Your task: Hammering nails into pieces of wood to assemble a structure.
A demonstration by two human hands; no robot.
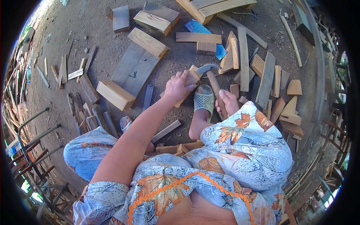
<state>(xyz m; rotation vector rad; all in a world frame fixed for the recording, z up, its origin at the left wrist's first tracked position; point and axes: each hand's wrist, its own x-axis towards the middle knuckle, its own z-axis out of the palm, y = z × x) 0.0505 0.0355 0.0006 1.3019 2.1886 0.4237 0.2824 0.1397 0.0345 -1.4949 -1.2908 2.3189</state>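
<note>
My left hand (178,85) grips a light wooden block (192,75) that slants up to the right from the ground in front of me. My right hand (227,102) is closed on the wooden handle of a hammer (214,86); its metal head (206,68) is at the upper end of the block, though I cannot tell whether it touches. Just below sits my sandaled foot (203,100). A narrow grey slat (147,98) lies left of the block.
A grey board assembly with pale end pieces (138,63) lies ahead-left. Offcuts and planks (270,78) are scattered right, left and ahead around a blue sheet (198,28). A metal frame (33,150) stands at the far left, a wooden crate (213,8) at the top.
</note>
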